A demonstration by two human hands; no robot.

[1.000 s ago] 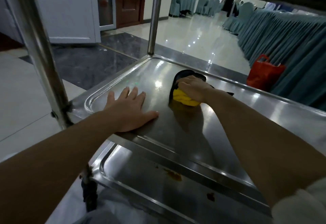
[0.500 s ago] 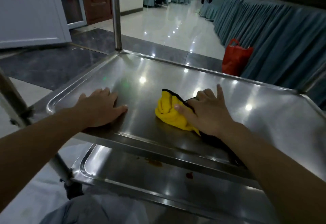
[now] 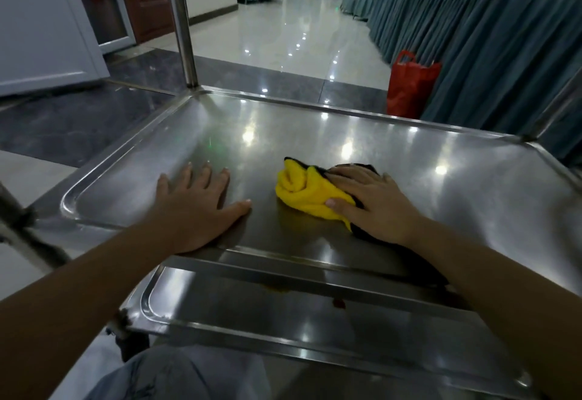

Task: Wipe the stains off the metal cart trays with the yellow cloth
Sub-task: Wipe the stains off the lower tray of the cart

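Right hand (image 3: 374,203) pressed flat on bunched yellow cloth (image 3: 304,193), mid middle tray (image 3: 472,179); left hand (image 3: 195,207) splayed flat on bare steel just left of cloth, holding nothing; lower tray (image 3: 252,314) directly beneath, two probable stains (image 3: 338,303) near its far rim; right hand nearer.
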